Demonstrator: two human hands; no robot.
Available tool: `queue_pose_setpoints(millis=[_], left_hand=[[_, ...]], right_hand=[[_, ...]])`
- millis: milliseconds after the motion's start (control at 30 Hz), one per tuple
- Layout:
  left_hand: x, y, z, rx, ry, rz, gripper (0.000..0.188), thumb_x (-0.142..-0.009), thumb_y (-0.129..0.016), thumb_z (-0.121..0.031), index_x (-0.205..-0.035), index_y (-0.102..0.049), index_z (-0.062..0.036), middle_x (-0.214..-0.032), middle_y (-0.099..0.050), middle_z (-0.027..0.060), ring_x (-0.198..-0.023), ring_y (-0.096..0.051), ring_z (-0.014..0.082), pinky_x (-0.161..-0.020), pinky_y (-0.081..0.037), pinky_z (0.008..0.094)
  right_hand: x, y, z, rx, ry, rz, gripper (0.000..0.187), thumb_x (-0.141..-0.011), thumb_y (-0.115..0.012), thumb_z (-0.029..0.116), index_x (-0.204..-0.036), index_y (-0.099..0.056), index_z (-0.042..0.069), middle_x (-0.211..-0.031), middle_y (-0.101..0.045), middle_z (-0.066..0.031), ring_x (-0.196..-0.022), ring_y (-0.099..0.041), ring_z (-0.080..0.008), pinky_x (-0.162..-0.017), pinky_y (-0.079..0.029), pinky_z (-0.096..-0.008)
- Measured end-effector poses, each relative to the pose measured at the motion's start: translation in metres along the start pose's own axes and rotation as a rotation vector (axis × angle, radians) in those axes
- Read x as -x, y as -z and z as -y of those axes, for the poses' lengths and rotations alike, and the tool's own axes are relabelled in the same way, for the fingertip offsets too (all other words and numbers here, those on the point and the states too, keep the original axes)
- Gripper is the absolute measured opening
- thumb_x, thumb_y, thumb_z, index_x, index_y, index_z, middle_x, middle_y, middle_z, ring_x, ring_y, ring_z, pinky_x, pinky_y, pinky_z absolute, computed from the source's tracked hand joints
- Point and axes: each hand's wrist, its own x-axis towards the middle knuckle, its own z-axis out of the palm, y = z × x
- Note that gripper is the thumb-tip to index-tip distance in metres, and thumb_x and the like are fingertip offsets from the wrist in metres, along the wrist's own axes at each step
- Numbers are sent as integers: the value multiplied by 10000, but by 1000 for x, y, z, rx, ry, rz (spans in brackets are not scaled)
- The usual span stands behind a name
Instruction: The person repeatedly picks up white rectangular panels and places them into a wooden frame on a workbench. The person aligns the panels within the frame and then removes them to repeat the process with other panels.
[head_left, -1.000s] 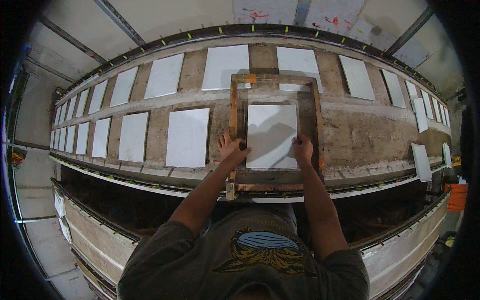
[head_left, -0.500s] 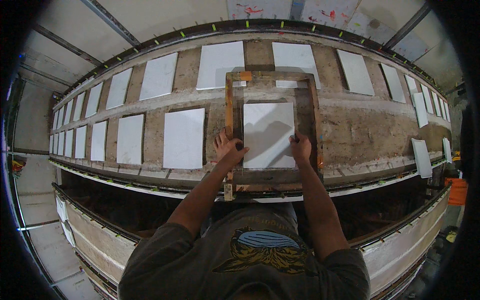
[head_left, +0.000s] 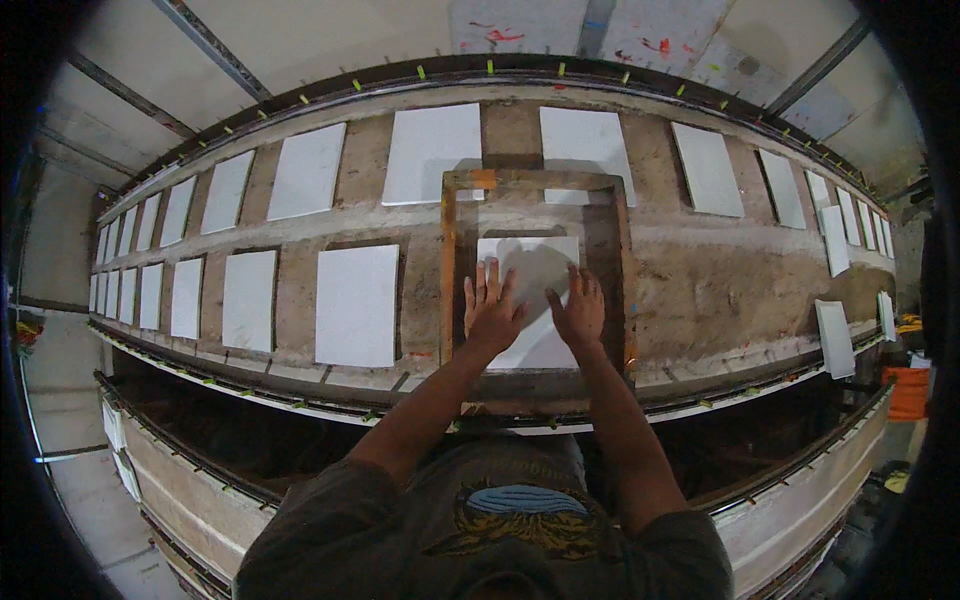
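Note:
A wooden frame (head_left: 629,260) rests on the long table, close to its front edge. Inside the frame's outline lies a white rectangular sheet (head_left: 525,352), partly covered by my hands and their shadows. My left hand (head_left: 493,315) is spread over the left part of the sheet, fingers apart and pointing away from me. Over the sheet's right edge is my right hand (head_left: 581,312), also open, with the thumb held out to the left. Neither hand holds anything. Whether the palms press on the sheet or hover just above it, I cannot tell.
Two rows of similar white sheets (head_left: 357,305) run along the brown-stained table (head_left: 720,275). At the right end, one pale sheet (head_left: 835,338) overhangs the front edge. Small yellow-green tabs line the far rail (head_left: 490,68). Another long table (head_left: 220,505) stands behind me.
Both hands have moved away from me, from the sheet's side edges to lying over it. Their bent fingers have straightened and spread. The whole view has shifted slightly.

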Motion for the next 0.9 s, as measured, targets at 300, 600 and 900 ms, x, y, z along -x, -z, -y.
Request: queue_pose_setpoints(millis=[300,600,900], left_hand=[[-6,-24,6,55,-34,108,782,-988,-454,-563,-1556,-302,-49,-1626,-140,284,-1517,-89,469,-1209,-92,595],[-17,-3,-4,100,42,201,766,-963,-518,-495,-1571,-283,-93,-1658,-76,233,-1539,-61,415,-1218,-110,569],[-17,1,-5,95,24,160,747,-986,-483,-495,-1561,-297,-55,-1647,-109,249,-1535,-64,424,-1215,-114,582]], right_hand=[[-20,-28,3,187,102,80,832,-973,-491,583,-1567,-276,43,-1620,-252,-230,-1511,-222,-397,-1190,-178,-614],[-52,-34,2,257,83,57,849,-974,-472,585,-1568,-253,20,-1619,-243,-245,-1517,-201,-400,-1209,-156,-583],[-40,-34,0,259,125,73,880,-962,-470,593,-1590,-190,44,-1649,-194,-199,-1532,-158,-373,-1226,-125,-558]])
